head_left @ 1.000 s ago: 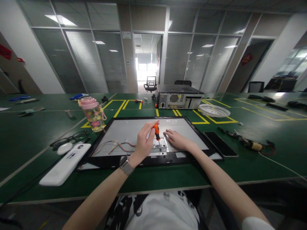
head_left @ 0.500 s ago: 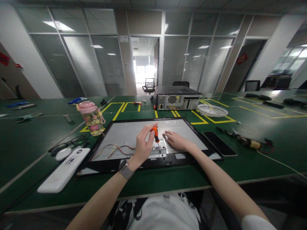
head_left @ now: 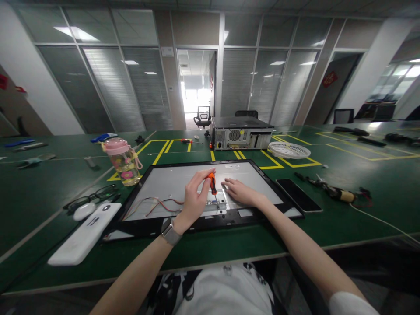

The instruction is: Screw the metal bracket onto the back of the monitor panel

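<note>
My left hand [head_left: 196,194] is closed round the handle of an orange and black screwdriver [head_left: 213,183]. The screwdriver's shaft points down to a metal bracket with connectors [head_left: 218,203] near the front edge of a flat display panel [head_left: 183,179]. The panel lies on the table with its grey back up and a black frame round it. My right hand [head_left: 243,192] rests flat on the panel, right of the bracket, fingers stretched out. Thin red and black wires [head_left: 157,202] lie on the panel to the left of my left hand.
A pink-lidded bottle [head_left: 124,162], glasses [head_left: 95,195], a white case [head_left: 84,211] and a white device [head_left: 85,236] stand or lie at left. A phone [head_left: 298,195] and a wired motor-like part [head_left: 341,194] lie at right. Behind are a computer case [head_left: 241,133] and a white basket [head_left: 289,150].
The whole view has shifted slightly. Both hands and the screwdriver keep nearly the same place on the panel.
</note>
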The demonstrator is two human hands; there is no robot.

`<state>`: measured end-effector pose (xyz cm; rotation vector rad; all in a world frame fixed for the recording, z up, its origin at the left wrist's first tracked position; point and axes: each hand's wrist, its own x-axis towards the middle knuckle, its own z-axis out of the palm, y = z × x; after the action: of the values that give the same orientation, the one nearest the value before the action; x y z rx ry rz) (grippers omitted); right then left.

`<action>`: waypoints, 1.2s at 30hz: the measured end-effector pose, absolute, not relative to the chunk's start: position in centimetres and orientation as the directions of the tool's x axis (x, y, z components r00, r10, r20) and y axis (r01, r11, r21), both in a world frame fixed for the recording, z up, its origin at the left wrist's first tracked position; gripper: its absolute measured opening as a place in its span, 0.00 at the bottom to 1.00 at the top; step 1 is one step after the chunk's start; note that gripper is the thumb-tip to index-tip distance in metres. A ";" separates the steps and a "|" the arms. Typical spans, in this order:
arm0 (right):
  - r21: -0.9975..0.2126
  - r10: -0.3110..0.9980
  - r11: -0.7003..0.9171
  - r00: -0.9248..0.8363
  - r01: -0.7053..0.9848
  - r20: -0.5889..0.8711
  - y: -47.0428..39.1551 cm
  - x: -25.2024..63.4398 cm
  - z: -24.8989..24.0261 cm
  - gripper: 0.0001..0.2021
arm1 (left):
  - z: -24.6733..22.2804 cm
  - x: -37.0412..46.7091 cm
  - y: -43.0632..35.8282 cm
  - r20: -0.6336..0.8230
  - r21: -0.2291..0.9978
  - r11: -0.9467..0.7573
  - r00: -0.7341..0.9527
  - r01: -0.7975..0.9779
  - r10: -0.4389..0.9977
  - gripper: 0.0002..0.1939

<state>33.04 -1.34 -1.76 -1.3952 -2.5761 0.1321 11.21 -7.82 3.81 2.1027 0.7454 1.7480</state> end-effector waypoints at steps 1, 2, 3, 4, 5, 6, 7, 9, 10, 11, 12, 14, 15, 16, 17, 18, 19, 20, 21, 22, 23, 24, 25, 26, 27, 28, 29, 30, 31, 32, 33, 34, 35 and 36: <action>-0.174 0.838 0.546 -0.528 0.820 0.139 -1.3 33.1 -1.8 0.22 | 3.9 11.2 -7.8 0.825 0.525 -0.824 0.112 0.213 0.554 0.13; -0.170 0.838 0.545 -0.528 0.821 0.137 -1.3 33.1 -1.9 0.23 | 4.0 11.2 -7.8 0.834 0.509 -0.828 0.103 0.233 0.542 0.12; -0.167 0.839 0.544 -0.527 0.822 0.137 -1.2 33.1 -2.0 0.23 | 4.0 11.2 -7.9 0.840 0.500 -0.829 0.095 0.250 0.535 0.11; -0.167 0.838 0.545 -0.528 0.821 0.139 -1.2 33.1 -2.1 0.23 | 4.1 11.2 -7.9 0.839 0.498 -0.828 0.096 0.258 0.535 0.11; -0.169 0.836 0.548 -0.530 0.819 0.142 -1.2 33.1 -2.2 0.23 | 4.1 11.1 -7.9 0.835 0.502 -0.827 0.105 0.254 0.540 0.12; -0.171 0.834 0.551 -0.532 0.817 0.144 -1.1 33.1 -2.3 0.23 | 4.1 11.1 -8.0 0.829 0.511 -0.826 0.118 0.239 0.547 0.13; -0.172 0.833 0.553 -0.534 0.815 0.146 -1.1 33.2 -2.3 0.23 | 4.1 11.1 -8.0 0.821 0.522 -0.825 0.135 0.218 0.555 0.14; -0.175 0.831 0.555 -0.535 0.813 0.149 -1.1 33.2 -2.4 0.22 | 4.0 11.0 -7.9 0.810 0.540 -0.822 0.155 0.180 0.565 0.16; -0.178 0.831 0.555 -0.535 0.812 0.151 -1.1 33.2 -2.4 0.22 | 3.9 11.0 -7.9 0.809 0.542 -0.822 0.155 0.173 0.566 0.16; -0.183 0.832 0.555 -0.533 0.812 0.155 -1.1 33.2 -2.4 0.22 | 3.9 11.0 -7.8 0.812 0.539 -0.824 0.149 0.176 0.564 0.15; -0.189 0.832 0.554 -0.531 0.811 0.159 -1.1 33.2 -2.4 0.22 | 3.9 11.0 -7.8 0.817 0.533 -0.825 0.140 0.187 0.559 0.14; -0.195 0.834 0.552 -0.528 0.811 0.162 -1.2 33.2 -2.4 0.22 | 3.9 11.0 -7.7 0.830 0.513 -0.831 0.123 0.215 0.544 0.12; -0.196 0.834 0.550 -0.527 0.812 0.160 -1.2 33.2 -2.4 0.22 | 3.9 11.0 -7.8 0.833 0.506 -0.833 0.121 0.224 0.539 0.12; -0.195 0.836 0.548 -0.526 0.813 0.157 -1.2 33.1 -2.4 0.22 | 3.9 11.1 -7.8 0.833 0.504 -0.833 0.126 0.226 0.538 0.12; -0.195 0.839 0.544 -0.522 0.816 0.156 -1.3 33.1 -2.4 0.22 | 3.9 11.1 -7.9 0.829 0.508 -0.833 0.138 0.218 0.542 0.13; -0.194 0.841 0.540 -0.518 0.819 0.155 -1.3 33.1 -2.4 0.22 | 3.9 11.1 -7.9 0.822 0.516 -0.832 0.156 0.204 0.548 0.14; -0.192 0.843 0.537 -0.515 0.821 0.155 -1.3 33.1 -2.3 0.22 | 3.9 11.1 -8.0 0.814 0.525 -0.830 0.173 0.188 0.554 0.16; -0.189 0.844 0.536 -0.514 0.823 0.154 -1.4 33.1 -2.3 0.22 | 3.9 11.2 -8.0 0.809 0.531 -0.828 0.185 0.178 0.558 0.16; -0.186 0.843 0.537 -0.516 0.823 0.153 -1.4 33.0 -2.2 0.23 | 3.9 11.2 -8.0 0.808 0.532 -0.828 0.188 0.177 0.559 0.16; -0.182 0.841 0.540 -0.520 0.822 0.151 -1.4 33.0 -2.2 0.23 | 3.9 11.2 -8.0 0.812 0.527 -0.829 0.178 0.188 0.556 0.15; -0.177 0.839 0.544 -0.524 0.820 0.148 -1.5 33.0 -2.2 0.23 | 3.9 11.2 -7.9 0.820 0.517 -0.831 0.159 0.206 0.550 0.14; -0.174 0.837 0.547 -0.527 0.819 0.146 -1.5 33.0 -2.1 0.23 | 3.9 11.2 -7.9 0.830 0.505 -0.833 0.136 0.228 0.541 0.12; -0.173 0.837 0.547 -0.528 0.819 0.146 -1.5 33.0 -2.1 0.23 | 3.9 11.2 -7.9 0.839 0.494 -0.834 0.119 0.246 0.531 0.11; -0.174 0.838 0.546 -0.526 0.820 0.147 -1.5 33.0 -2.1 0.23 | 3.9 11.2 -7.9 0.843 0.488 -0.835 0.112 0.253 0.527 0.11; -0.177 0.839 0.543 -0.523 0.821 0.150 -1.5 33.0 -2.2 0.22 | 3.9 11.2 -7.9 0.841 0.490 -0.836 0.120 0.246 0.528 0.12; -0.182 0.841 0.539 -0.518 0.822 0.153 -1.5 33.0 -2.2 0.22 | 3.9 11.2 -8.0 0.833 0.499 -0.836 0.138 0.230 0.535 0.13; -0.186 0.844 0.536 -0.514 0.823 0.155 -1.5 33.0 -2.3 0.22 | 3.9 11.2 -8.0 0.824 0.511 -0.834 0.158 0.208 0.544 0.14; -0.188 0.845 0.533 -0.511 0.825 0.156 -1.5 33.0 -2.3 0.22 | 3.9 11.2 -8.1 0.815 0.523 -0.831 0.173 0.192 0.553 0.16; -0.187 0.846 0.532 -0.510 0.826 0.154 -1.5 33.0 -2.3 0.22 | 3.9 11.3 -8.1 0.812 0.528 -0.828 0.173 0.187 0.557 0.16; -0.183 0.847 0.531 -0.511 0.827 0.150 -1.5 33.0 -2.3 0.22 | 3.9 11.3 -8.1 0.816 0.526 -0.828 0.159 0.194 0.556 0.15; -0.179 0.846 0.533 -0.513 0.827 0.148 -1.5 33.0 -2.3 0.23 | 3.9 11.3 -8.1 0.824 0.519 -0.828 0.136 0.211 0.550 0.13; -0.179 0.844 0.536 -0.516 0.825 0.148 -1.5 33.0 -2.3 0.23 | 3.9 11.4 -8.1 0.833 0.509 -0.830 0.112 0.230 0.542 0.12; -0.181 0.842 0.539 -0.518 0.823 0.150 -1.5 33.0 -2.3 0.23 | 3.8 11.4 -8.0 0.838 0.502 -0.830 0.100 0.243 0.536 0.11; -0.186 0.841 0.540 -0.519 0.821 0.152 -1.5 33.0 -2.3 0.23 | 3.8 11.4 -8.0 0.838 0.502 -0.831 0.103 0.241 0.536 0.12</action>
<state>33.03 -1.49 -2.29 -1.4012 -2.5544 0.1324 11.36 -8.01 3.82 2.1421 0.7745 1.7968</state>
